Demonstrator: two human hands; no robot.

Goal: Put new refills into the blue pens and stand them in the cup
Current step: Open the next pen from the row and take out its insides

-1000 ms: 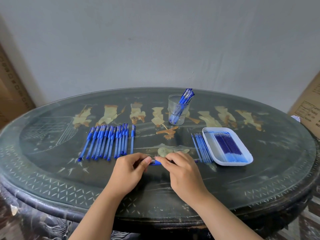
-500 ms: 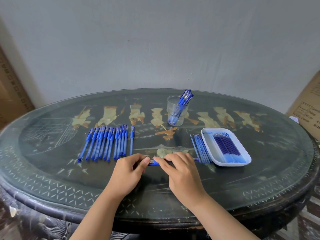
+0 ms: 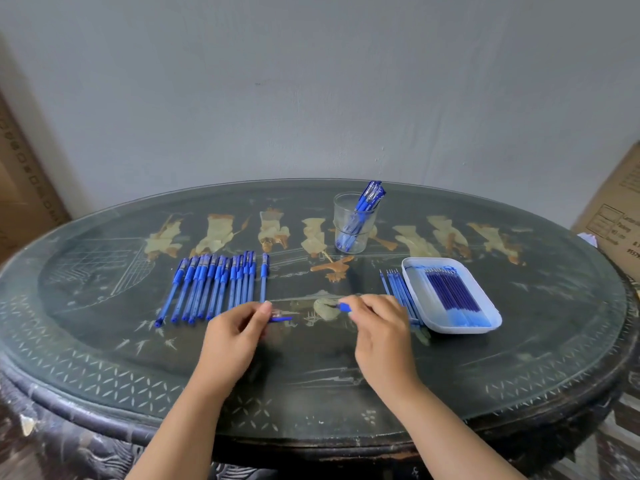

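— Where's the pen [image 3: 344,307]?
— Apart, it seems. The left hand [image 3: 235,336] pinches a short blue stub [image 3: 281,319] pointing right; the right hand [image 3: 381,336] pinches the rest, pointing left.
— Lined up?
— Roughly, left-to-right, with a gap between. Both palms face down, low over the table [image 3: 519,358]; the refills [image 3: 398,289] lie just beside the right hand.

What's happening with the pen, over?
Left hand pinches one pen piece. Right hand grips the other piece. Pieces apart. Nothing blocking the cup.
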